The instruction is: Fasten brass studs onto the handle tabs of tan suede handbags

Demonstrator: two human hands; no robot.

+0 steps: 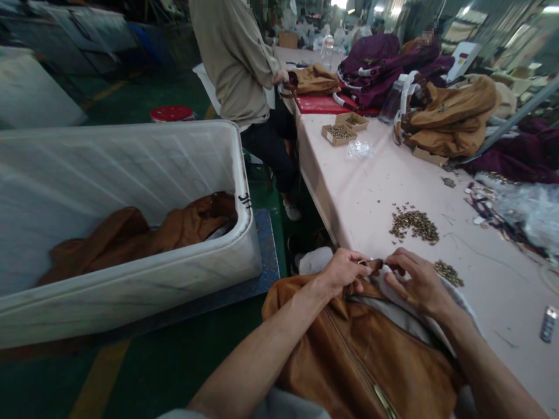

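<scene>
A tan-brown bag [349,355] with a zipper and a pale grey lining lies across my lap, against the table edge. My left hand [343,270] is closed on a short brown strap [374,265] at the bag's top, and a small brass-coloured ring shows by its fingers. At the strap's dark end my right hand [414,280] has its thumb and fingers drawn together; whatever it pinches is too small to make out. Just beyond the right hand, loose brass-coloured rivets [414,226] are heaped on the table, with a smaller rivet pile [449,272] beside the wrist.
A white bin [218,259] at left holds brown bags [174,230]. On the pale table [345,192] stand small boxes of rivets [339,134], tan bags [454,116] and purple bags [371,55]. A co-worker [240,64] stands at its far left side, hands on another tan bag.
</scene>
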